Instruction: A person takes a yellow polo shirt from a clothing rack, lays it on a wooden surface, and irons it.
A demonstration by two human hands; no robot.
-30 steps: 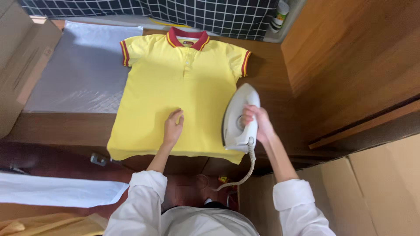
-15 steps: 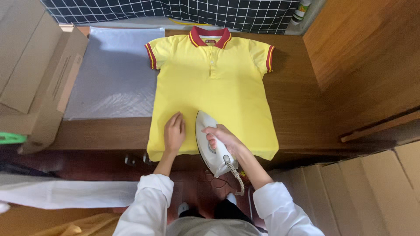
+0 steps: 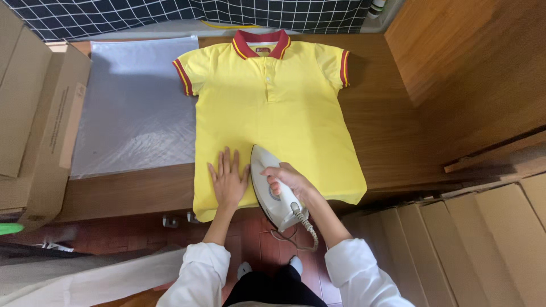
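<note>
On your one wooden table (image 3: 398, 122) lie one yellow polo shirt (image 3: 278, 108), spread flat with its red collar away from you, and one clear plastic sheet (image 3: 133, 105) just left of it, with cardboard boxes (image 3: 34, 113) stacked at the far left. Your one white iron (image 3: 272, 187) stands on the shirt's lower hem area, its nose pointing toward the collar, with your right hand (image 3: 290, 181) curled shut around its handle, while your left hand (image 3: 228, 181) lies just beside it, fingers stretched open and pressed flat on the fabric
</note>
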